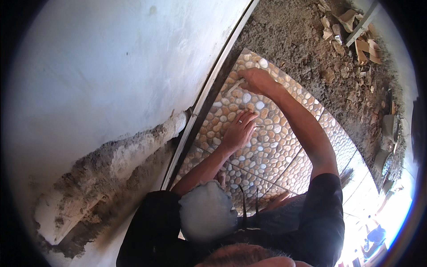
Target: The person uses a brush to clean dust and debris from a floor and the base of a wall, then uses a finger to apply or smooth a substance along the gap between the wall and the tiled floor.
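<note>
My left hand (pixel 239 130), a ring on one finger, rests palm down on a pebble-patterned floor tile (pixel 263 115), its fingers slightly apart. A thin dark sliver (pixel 259 126) shows beside its thumb; whether the hand touches it is unclear. Farther forward, my right hand (pixel 256 81) is closed around a narrow pale stick-like tool (pixel 236 86), held low over the same tile near its wall side. The curled fingers hide part of this tool, and its exact kind cannot be told.
A white wall (pixel 133 66) with a pale edge strip (pixel 208 90) and broken plaster (pixel 110 163) borders the left. Rough soil (pixel 300 43) lies beyond the tiles. Broken pieces (pixel 368 50) and a pale bar (pixel 362 25) are at upper right. Bristles (pixel 347 177) show beside my right sleeve.
</note>
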Demonstrator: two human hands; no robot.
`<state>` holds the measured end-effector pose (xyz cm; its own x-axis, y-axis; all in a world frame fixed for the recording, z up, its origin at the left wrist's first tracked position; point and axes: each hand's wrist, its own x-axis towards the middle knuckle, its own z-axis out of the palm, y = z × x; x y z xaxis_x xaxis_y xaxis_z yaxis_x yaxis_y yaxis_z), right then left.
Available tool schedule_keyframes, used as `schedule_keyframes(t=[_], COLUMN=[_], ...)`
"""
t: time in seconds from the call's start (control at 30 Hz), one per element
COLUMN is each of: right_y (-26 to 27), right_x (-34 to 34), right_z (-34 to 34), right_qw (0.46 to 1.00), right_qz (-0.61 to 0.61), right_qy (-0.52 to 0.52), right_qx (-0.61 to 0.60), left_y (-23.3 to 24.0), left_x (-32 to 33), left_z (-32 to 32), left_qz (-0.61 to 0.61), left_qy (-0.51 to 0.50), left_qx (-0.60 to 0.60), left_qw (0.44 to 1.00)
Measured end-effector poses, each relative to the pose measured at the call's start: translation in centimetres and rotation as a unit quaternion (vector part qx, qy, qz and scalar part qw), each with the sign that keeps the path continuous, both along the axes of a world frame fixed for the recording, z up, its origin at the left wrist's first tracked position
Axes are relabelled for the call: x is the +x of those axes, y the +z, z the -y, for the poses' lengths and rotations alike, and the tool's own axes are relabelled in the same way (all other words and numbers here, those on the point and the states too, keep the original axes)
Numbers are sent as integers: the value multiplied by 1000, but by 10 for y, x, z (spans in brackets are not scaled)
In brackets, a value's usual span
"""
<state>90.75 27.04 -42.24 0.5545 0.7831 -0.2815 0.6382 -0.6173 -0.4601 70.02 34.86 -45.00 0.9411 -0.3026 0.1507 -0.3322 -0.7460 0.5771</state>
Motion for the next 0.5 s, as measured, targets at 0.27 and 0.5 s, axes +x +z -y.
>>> schedule_keyframes(t=[0.27,0.5], right_y=[11,19], right_x=[-69,-109], right_z=[-15,-64], right_qw=[995,995], right_qz=[-36,-40], right_qy=[80,77], right_qx=[45,41], left_y=[-5,-31], left_x=[-6,-19], left_z=[0,2], left_qz=[-48,-47], left_qy=[4,53], left_qx=[35,-41], left_qw=[998,997])
